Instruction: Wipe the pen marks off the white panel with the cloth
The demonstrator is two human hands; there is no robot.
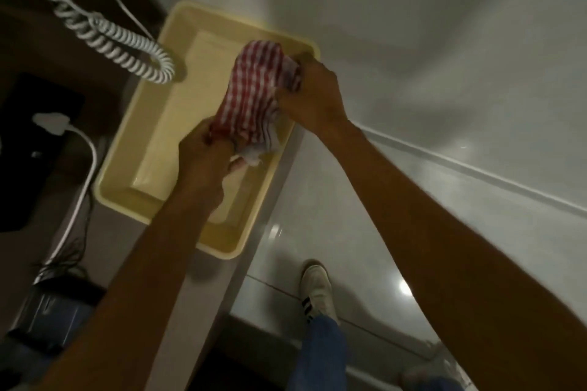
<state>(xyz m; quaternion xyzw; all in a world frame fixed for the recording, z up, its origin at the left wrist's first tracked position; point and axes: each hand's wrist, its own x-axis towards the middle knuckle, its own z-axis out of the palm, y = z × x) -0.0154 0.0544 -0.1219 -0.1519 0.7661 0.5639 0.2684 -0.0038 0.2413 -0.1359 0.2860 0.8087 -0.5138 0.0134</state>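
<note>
A red-and-white checked cloth (255, 95) is bunched up over a pale yellow basin (127, 174). My left hand (203, 162) grips its lower end and my right hand (313, 92) grips its upper right end, so the cloth is stretched between them. The basin holds shallow liquid, and the cloth's white tail hangs near it. A white panel (444, 41) rises to the right of the basin. I see no pen marks on the part in view.
A coiled white cord (120, 41) hangs just left of the basin. A white plug and cable (76, 136) and tangled dark wires lie on the floor at left. My shoe (316, 289) and jeans leg stand on glossy tiles below.
</note>
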